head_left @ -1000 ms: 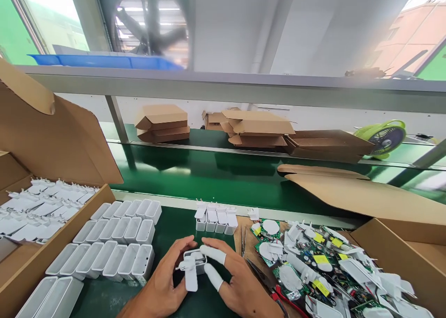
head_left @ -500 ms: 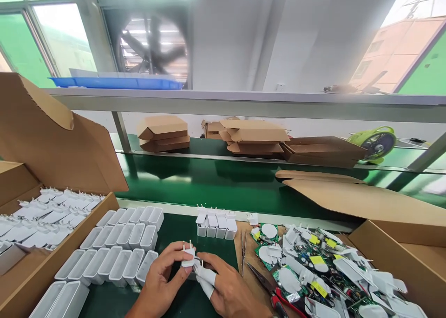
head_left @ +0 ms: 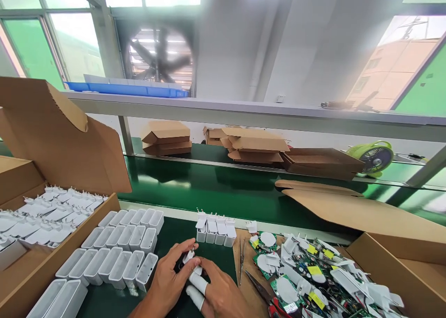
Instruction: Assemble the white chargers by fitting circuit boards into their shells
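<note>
Pinched between thumb and fingers of my left hand (head_left: pixel 165 276) is a small white plug piece (head_left: pixel 189 256) with metal pins pointing up. My right hand (head_left: pixel 225 290) meets it from the other side, fingertips closed on the piece. White finger covers (head_left: pixel 198 282) wrap some of my right fingers. The piece's lower part is hidden by my hands. Left of them stand rows of open white plastic cases (head_left: pixel 118 264). Beyond my hands, several white cases with pinned plug tops (head_left: pixel 216 227) stand in a row.
An open cardboard box (head_left: pixel 108 211) on the left holds many white plug parts (head_left: pixel 52 213). To the right lie a heap of green circuit boards and white pieces (head_left: pixel 306 271), red-handled pliers (head_left: pixel 266 292) and tweezers (head_left: pixel 242 257). Another open box (head_left: pixel 390 257) stands at far right.
The plug piece has turned and sits lower, more covered by my fingers. My right hand's covered fingers have spread apart. The camera view has tilted slightly up.
</note>
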A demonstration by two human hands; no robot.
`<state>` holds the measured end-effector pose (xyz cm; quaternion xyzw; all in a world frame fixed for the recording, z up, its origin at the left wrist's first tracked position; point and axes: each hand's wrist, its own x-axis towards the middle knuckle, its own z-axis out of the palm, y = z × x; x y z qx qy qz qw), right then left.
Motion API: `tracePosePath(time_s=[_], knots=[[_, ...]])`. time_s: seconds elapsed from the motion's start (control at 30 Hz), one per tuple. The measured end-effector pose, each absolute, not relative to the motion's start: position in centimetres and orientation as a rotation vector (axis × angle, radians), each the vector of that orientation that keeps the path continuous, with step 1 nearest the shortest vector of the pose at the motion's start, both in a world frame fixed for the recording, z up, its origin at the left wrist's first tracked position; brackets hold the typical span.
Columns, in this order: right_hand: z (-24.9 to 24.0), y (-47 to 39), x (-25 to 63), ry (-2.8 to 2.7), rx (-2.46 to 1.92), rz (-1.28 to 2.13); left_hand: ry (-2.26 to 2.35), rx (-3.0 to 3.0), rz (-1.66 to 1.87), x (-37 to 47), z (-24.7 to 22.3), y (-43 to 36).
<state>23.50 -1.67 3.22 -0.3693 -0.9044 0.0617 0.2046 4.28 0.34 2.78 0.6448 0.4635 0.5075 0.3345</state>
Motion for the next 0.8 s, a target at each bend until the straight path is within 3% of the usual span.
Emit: tracePosePath(time_s=[0.17, 0.43, 0.8], knots=[[2.6, -1.2, 22.8, -2.394, -0.975, 0.187, 1.221, 1.634, 1.354, 4.7, 2.6, -0.3], [6.1, -0.9, 23.9, -2.173, -0.984, 0.172, 1.34, 1.528, 1.38, 3.2, 2.6, -1.7], [4.9, -0.6, 24.2, -2.161, -0.987, 0.269, 1.335, 1.648, 1.395, 3.1, 2.4, -2.1]])
